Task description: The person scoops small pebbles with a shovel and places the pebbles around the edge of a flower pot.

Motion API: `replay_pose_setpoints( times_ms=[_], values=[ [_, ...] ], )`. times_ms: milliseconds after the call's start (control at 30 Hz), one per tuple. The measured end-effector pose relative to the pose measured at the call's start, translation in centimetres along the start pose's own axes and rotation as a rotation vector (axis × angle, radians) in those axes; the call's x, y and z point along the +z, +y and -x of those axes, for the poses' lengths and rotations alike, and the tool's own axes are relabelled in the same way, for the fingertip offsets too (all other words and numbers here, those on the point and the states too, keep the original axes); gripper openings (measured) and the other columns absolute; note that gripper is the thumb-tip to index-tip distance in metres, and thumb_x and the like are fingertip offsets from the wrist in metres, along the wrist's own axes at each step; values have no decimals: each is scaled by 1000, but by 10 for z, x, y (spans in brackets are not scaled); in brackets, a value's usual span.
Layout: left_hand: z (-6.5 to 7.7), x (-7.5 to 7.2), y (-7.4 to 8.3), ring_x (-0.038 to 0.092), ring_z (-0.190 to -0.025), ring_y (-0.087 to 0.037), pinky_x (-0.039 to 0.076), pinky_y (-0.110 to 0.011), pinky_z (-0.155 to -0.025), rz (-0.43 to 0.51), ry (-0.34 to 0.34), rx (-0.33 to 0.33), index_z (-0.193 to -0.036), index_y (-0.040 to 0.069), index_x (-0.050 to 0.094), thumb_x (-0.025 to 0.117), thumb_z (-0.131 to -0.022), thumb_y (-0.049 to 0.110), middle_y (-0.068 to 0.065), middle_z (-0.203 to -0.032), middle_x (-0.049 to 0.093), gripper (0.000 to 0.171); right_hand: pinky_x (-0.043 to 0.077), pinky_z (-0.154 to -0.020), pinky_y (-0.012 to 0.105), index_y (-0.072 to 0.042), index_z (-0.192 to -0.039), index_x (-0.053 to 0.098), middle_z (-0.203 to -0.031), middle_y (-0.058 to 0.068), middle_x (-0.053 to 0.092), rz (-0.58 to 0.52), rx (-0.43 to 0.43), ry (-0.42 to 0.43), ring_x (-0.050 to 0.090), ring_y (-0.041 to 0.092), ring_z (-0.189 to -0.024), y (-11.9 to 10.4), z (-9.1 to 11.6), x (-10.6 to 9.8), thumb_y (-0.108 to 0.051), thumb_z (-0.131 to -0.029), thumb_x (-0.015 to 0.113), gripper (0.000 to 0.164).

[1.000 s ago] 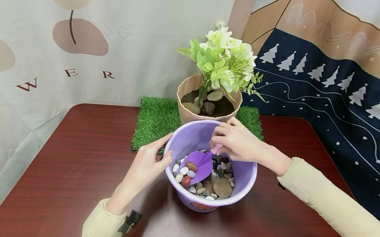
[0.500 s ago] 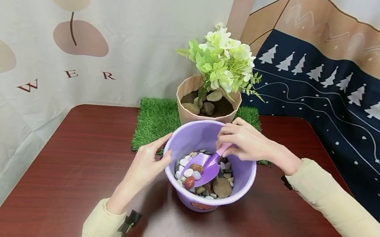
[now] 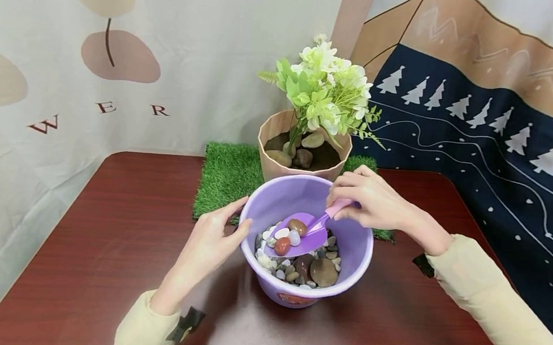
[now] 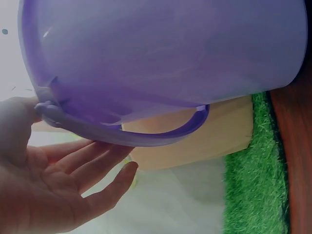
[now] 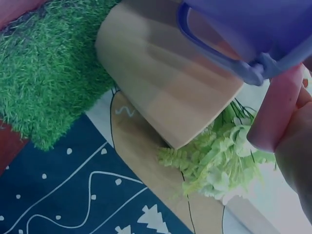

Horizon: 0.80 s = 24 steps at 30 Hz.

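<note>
A purple bucket (image 3: 284, 196) holds pebbles (image 3: 290, 274) of several colours and sizes. My right hand (image 3: 368, 197) grips the pink handle of a purple hand shovel (image 3: 318, 234) above the bucket's right side. The shovel's blade slants down to the left inside the bucket, bearing brown, red, white and pale lilac pebbles. In the right wrist view the pink handle (image 5: 278, 114) shows beside the bucket's rim. My left hand (image 3: 207, 241) rests against the bucket's left rim. The left wrist view shows its fingers (image 4: 102, 163) extended by the bucket's hanging handle (image 4: 146, 139).
Right behind the bucket stands a beige planter (image 3: 302, 172) with soil, stones and white-green flowers (image 3: 329, 90). It sits on a green turf mat (image 3: 229, 178). The dark red table (image 3: 109, 250) extends around the bucket, with printed curtains (image 3: 180, 30) hanging behind.
My right hand has moved right and slightly up. The shovel has risen off the pebbles with several on its blade. My left hand stays at the rim.
</note>
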<state>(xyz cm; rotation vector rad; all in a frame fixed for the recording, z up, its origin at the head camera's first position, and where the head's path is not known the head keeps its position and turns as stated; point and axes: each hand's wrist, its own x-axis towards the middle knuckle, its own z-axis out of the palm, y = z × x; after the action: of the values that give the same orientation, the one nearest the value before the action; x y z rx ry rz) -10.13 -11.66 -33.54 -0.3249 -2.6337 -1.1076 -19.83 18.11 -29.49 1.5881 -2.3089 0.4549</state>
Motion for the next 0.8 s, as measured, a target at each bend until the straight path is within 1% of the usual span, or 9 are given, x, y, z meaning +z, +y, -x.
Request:
replay_pose_setpoints(
  times_ms=[100,167,267,300,367,467,567,733,800],
  values=[
    [2,-2,1,60,-82,-19,51,-36,-77,-35,-12,15,-130,10,52,59,-85,22,-11,-122,61,47,32,-73,25,-21,-89,67,-89,-8,64,-5,11,28,53,7,-86,1,2,-3,-24,-70,76,21],
    [4,-1,1,60,-82,-20,50,-35,-76,-39,-10,27,-131,10,51,60,-85,21,-12,-124,60,48,32,-74,26,-20,-88,67,-88,-6,64,-7,16,46,53,8,-85,1,3,-5,-22,-68,77,23],
    [4,0,0,63,-94,-23,52,-38,-82,-22,10,34,-130,9,52,61,-84,20,-13,-123,60,47,32,-74,26,-19,-88,67,-88,-6,64,-5,18,67,54,8,-84,3,5,-7,-19,-65,79,25],
    [4,1,-1,62,-101,-24,52,-39,-84,-14,19,37,-129,9,53,62,-84,19,-14,-123,60,47,32,-74,27,-19,-87,67,-87,-5,64,-6,18,73,54,8,-84,4,5,-7,-18,-64,79,26],
    [5,2,-1,61,-107,-27,52,-42,-88,4,32,41,-128,8,54,62,-84,18,-15,-121,61,47,32,-73,26,-19,-87,67,-87,-6,64,-3,19,79,54,8,-83,5,7,-7,-18,-64,79,26],
    [5,3,-1,60,-109,-29,51,-43,-90,24,45,48,-128,7,54,62,-83,16,-16,-119,62,46,32,-73,27,-19,-87,67,-86,-6,64,-4,26,88,54,9,-82,6,9,-9,-19,-64,79,25],
    [5,4,-1,63,-103,-28,53,-40,-87,46,59,50,-126,5,55,63,-82,14,-17,-114,64,46,32,-73,27,-19,-87,68,-87,-5,64,0,41,94,55,9,-84,8,12,-11,-19,-64,79,25],
    [6,7,-1,68,-88,-27,57,-33,-77,115,77,56,-125,0,55,64,-79,8,-18,-100,69,47,31,-73,26,-18,-86,68,-88,-5,64,5,76,105,55,8,-84,14,16,-15,-16,-65,78,23],
    [6,9,-1,69,-86,-27,58,-32,-74,133,81,53,-125,0,54,64,-79,7,-18,-99,69,47,31,-72,25,-19,-86,69,-88,-5,64,11,92,105,54,7,-84,16,19,-16,-16,-65,78,23]
  ],
)
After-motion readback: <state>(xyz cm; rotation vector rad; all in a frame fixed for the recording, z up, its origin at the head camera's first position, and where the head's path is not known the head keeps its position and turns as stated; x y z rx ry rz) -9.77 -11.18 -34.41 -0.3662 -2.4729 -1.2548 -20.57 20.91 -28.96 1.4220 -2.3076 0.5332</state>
